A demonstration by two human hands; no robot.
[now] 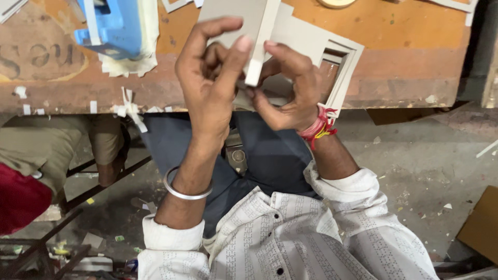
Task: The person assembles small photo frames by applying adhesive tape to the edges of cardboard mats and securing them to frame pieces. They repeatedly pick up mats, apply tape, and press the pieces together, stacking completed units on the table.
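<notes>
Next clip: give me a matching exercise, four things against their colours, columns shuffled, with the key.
Things:
1. Bangle on the left wrist
2. Thread band on the right wrist
3. Block on the table
4. Card piece pinched by left hand and right hand

Colours:
A. Blue
B. Pale grey
C. Silver
D. Red and yellow

Pairs: 1-C, 2-D, 3-A, 4-B

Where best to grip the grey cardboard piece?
Probably at its narrow white-edged lower end, coming from both sides: the grey cardboard piece stands edge-on, and the left hand and right hand already pinch there with their fingertips.
</notes>
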